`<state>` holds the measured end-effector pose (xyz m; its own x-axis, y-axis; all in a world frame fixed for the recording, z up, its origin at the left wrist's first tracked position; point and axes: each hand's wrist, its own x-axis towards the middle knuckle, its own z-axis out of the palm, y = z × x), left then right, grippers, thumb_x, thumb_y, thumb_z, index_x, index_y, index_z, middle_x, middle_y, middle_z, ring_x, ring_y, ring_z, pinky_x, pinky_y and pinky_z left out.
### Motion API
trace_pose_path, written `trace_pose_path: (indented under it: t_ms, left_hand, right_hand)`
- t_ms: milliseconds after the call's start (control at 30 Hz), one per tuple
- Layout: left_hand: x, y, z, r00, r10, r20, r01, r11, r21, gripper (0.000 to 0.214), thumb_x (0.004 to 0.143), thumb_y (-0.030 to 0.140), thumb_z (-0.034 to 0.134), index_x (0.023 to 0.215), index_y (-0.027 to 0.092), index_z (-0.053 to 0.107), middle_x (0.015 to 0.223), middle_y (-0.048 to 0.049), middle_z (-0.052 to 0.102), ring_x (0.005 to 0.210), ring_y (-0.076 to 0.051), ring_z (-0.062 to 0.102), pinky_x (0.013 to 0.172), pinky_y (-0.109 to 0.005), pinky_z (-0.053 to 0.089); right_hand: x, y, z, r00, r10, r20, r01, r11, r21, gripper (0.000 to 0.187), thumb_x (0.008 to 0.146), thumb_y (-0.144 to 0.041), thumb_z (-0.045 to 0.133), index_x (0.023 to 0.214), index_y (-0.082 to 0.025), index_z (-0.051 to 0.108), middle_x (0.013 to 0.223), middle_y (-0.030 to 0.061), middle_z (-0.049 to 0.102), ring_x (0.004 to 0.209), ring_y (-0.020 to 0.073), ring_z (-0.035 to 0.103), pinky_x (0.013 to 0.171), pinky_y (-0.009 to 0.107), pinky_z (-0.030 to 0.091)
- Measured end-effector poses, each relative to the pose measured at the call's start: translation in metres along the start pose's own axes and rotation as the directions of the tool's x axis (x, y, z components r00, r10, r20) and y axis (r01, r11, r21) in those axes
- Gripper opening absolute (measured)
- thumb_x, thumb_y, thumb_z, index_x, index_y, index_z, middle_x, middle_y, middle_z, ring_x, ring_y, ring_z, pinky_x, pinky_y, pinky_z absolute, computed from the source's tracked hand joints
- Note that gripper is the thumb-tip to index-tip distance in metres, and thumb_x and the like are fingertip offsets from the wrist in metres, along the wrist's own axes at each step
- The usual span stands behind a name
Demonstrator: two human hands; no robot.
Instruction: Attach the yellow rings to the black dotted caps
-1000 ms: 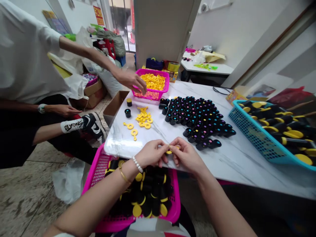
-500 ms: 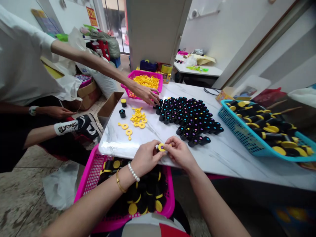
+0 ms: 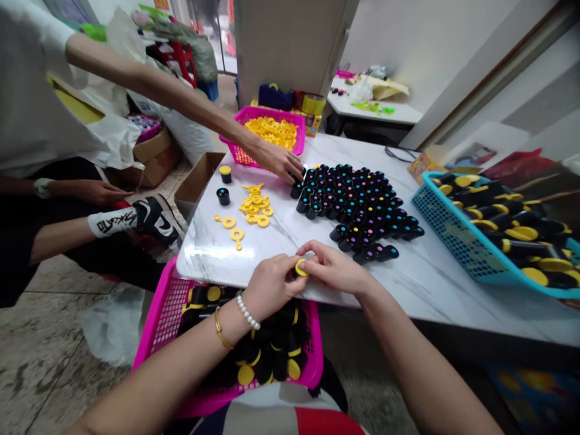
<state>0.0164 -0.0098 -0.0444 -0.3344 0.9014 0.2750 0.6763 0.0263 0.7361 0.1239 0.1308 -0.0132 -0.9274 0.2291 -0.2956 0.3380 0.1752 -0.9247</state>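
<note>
Over the table's front edge, my left hand [image 3: 273, 283] is closed around a small black cylinder with a yellow cap [image 3: 300, 267]. The thumb and fingers of my right hand [image 3: 334, 267] press on that cap from the other side; most of the black body is hidden. Beyond my hands stands a dense group of black cylinders [image 3: 357, 196] with coloured dots on top. Loose yellow ring-shaped caps [image 3: 256, 208] with small tabs lie to the left. Near them are a yellow-topped cylinder [image 3: 225, 174] and one with a blue dot [image 3: 223, 196].
A pink basket [image 3: 156, 314] of capped cylinders sits below the table edge, under my left forearm. At right is a blue basket [image 3: 453, 251] of similar pieces. Another person's hand [image 3: 283, 163] reaches the group's left end, past a pink basket [image 3: 300, 136] of yellow caps.
The cap in my hands showed a purple dot in its ring; now a plain yellow disc shows there. My right fingers have shifted over it. The other person's hand touches a cylinder.
</note>
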Motion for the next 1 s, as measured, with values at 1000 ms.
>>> trace_pose_path:
  t_ms: [1000]
  left_hand:
    - [-0.033,-0.019,-0.015,0.993,0.108,-0.038,-0.083,0.907,0.412,0.019,0.09,0.012,0.038,0.083,0.02,0.053,0.083,-0.0048,0.057,0.077,-0.018,0.054,0.07,-0.03,0.047]
  right_hand:
    - [-0.035,0.055,0.078,0.56,-0.754,-0.342,0.308,0.573,-0.759,0.014,0.082,-0.011,0.05,0.088,-0.021,0.059,0.068,0.0031,0.063,0.062,0.0162,0.061,0.056,0.024,0.048]
